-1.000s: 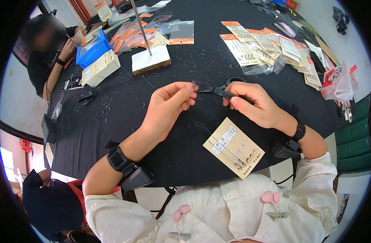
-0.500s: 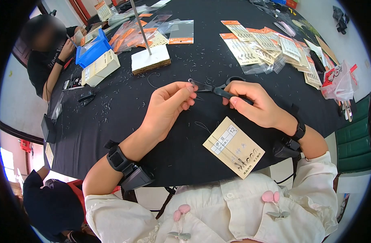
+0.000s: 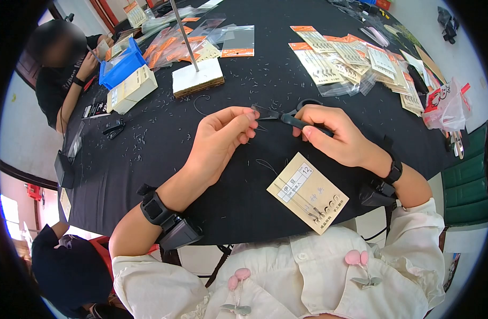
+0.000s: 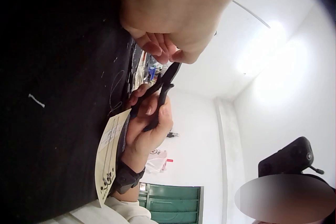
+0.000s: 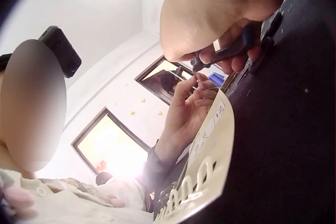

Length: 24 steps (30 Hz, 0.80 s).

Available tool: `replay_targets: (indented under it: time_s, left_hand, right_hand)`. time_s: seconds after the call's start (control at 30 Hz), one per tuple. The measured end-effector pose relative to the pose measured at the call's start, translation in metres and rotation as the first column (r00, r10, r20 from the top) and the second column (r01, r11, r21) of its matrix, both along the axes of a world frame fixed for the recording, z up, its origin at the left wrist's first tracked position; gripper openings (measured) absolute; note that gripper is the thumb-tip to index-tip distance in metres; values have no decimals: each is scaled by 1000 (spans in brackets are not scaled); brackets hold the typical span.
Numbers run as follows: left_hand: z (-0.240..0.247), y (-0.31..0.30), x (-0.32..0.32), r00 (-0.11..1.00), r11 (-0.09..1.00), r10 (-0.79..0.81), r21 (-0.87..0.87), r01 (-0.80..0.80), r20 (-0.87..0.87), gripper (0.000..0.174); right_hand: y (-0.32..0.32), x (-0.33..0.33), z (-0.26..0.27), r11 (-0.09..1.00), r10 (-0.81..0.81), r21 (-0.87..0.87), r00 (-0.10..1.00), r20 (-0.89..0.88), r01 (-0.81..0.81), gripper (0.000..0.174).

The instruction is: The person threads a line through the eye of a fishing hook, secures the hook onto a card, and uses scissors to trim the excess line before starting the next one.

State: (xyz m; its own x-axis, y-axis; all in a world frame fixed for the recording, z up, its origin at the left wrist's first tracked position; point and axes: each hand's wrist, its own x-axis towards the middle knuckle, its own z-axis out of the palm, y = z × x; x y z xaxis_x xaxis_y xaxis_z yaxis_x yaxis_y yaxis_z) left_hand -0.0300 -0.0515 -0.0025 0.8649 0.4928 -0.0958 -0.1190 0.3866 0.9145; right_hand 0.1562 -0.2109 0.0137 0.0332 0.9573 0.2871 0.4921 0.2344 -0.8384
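Thumb and forefinger of my left hand (image 3: 222, 135) pinch a tiny piece, seemingly a fishing hook, mostly hidden by the fingertips; a thin line trails below them. My right hand (image 3: 334, 133) grips black-handled scissors (image 3: 293, 121), their blades pointing left, right at the left fingertips. The left wrist view shows the scissors (image 4: 164, 83) with spread handles inside the right fingers. Nearer my body lies a beige card (image 3: 302, 181) with printed characters, carrying several hooks and straight lines. That card (image 5: 223, 140) stands out close up in the right wrist view, below both hands.
A white-topped block (image 3: 199, 80) with an upright metal rod stands beyond my left hand. Packaged hook cards (image 3: 340, 58) pile up at the back right. A blue bin (image 3: 121, 64) and card stack (image 3: 132, 90) are at left, near another person (image 3: 58, 69). Line scraps litter the black cloth.
A small shiny curve showed above my left fingertips half a second ago and is out of sight now. The scissor blades shift slightly there; both hands stay almost in place.
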Motion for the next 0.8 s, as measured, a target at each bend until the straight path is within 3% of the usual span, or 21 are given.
replay_targets:
  time_s: [0.8]
  left_hand:
    - [0,-2,1,1000,1000,16,-1,-16,11,13]
  right_hand:
    - [0,-1,2,1000,-1,16,999,52,0,16]
